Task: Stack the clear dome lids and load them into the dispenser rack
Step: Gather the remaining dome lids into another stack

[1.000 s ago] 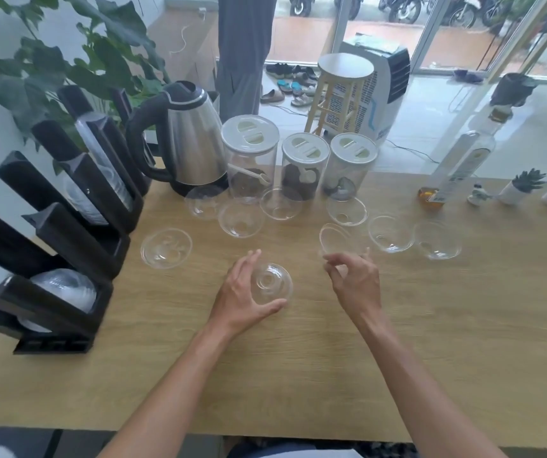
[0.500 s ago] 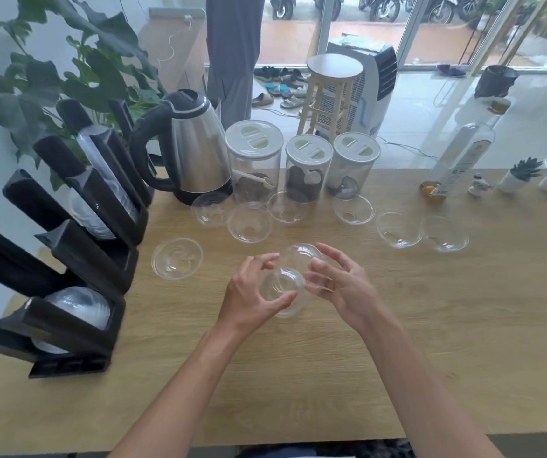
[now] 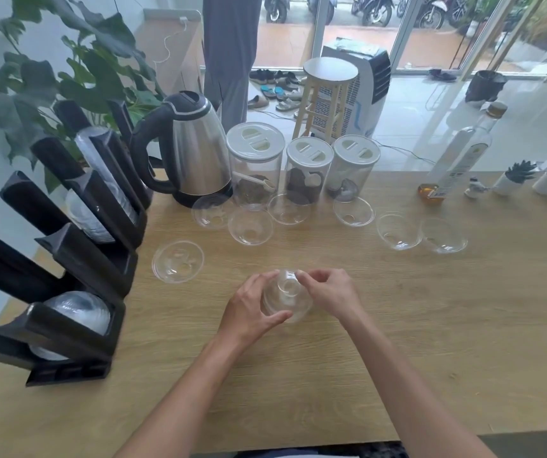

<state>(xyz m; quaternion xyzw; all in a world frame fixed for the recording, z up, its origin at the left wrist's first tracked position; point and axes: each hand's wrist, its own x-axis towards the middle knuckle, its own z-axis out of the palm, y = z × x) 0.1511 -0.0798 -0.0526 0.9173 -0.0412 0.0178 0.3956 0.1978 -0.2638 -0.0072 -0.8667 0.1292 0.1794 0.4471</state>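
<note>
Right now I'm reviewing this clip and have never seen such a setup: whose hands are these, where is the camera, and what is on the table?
There is no machine here. A person wears one wide-angle camera on the head, looking down at their own arms. The left hand and right hand together hold clear dome lids just above the wooden table; how many are nested is hard to tell. Seven loose lids lie further back, the nearest to the left. The black dispenser rack on the left already holds lids. Behind stand a kettle, three white-capped jars and a bottle.
</note>
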